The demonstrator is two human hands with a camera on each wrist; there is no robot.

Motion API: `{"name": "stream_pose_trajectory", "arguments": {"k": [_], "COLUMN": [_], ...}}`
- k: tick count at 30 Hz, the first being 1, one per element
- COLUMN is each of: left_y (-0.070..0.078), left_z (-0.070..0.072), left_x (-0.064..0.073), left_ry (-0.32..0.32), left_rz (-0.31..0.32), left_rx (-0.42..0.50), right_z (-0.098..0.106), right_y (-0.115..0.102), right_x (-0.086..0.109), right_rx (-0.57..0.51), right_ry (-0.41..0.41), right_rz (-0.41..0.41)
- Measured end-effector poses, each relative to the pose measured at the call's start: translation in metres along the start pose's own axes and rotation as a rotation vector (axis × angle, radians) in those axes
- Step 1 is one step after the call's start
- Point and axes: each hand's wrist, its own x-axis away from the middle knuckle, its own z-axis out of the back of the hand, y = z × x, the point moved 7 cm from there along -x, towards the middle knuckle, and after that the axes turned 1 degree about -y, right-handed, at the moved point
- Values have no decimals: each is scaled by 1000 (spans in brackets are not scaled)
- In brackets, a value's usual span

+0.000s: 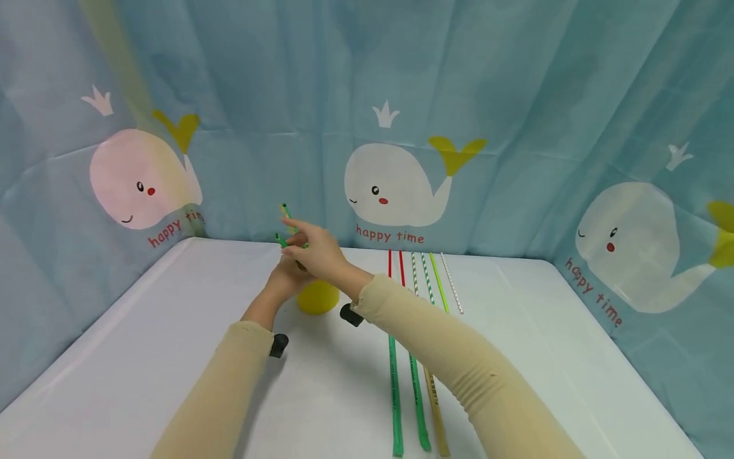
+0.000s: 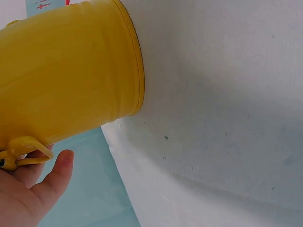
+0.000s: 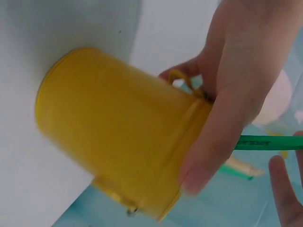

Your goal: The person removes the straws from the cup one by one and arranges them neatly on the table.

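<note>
A yellow bucket (image 1: 318, 298) with small side loops stands on the white table at the left of centre. My left hand (image 1: 285, 277) grips it near the rim, its fingers around a loop in the right wrist view. Slender green straws (image 1: 280, 240) with printed paper wrapping and a tan straw (image 3: 244, 165) stick out above the rim. Over the bucket, my right hand (image 1: 322, 252) has thumb and finger spread around a green straw (image 3: 265, 142). One fingertip touches or overlaps that straw at the frame's edge; the thumb is apart from it.
To the right lie several straws in a row: red (image 1: 390, 260), striped (image 1: 427, 277), bright green (image 1: 439, 280) and white dotted (image 1: 452, 282). Nearer are green wrapped straws (image 1: 395, 401) and a tan wrapped one (image 1: 437, 414), partly under the right sleeve. A blue whale-print curtain (image 1: 275, 83) surrounds the table.
</note>
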Motion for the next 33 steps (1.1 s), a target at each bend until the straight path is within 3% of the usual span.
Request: {"name": "stream_pose_trajectory", "arguments": {"k": [3,7,14,21,33], "left_y": [-3,-3,-7,-6,-12], "left_z": [0,2,-1,-2,-5], "left_x": [4,6,8,9,9], "left_ry": [17,33,39,51,50], "left_rz": [22,17,90,80,164], "left_rx": [153,217,236,256,230], "right_z": [12,27,43,51,94], "right_y": [7,15,39,61,70], "right_x": [2,1,8,19,40], "right_rx": [-20,-76,-127,-183,-359], "right_ry": [50,99,124,142,248], "right_rz": [4,7,-59,-76,-64]}}
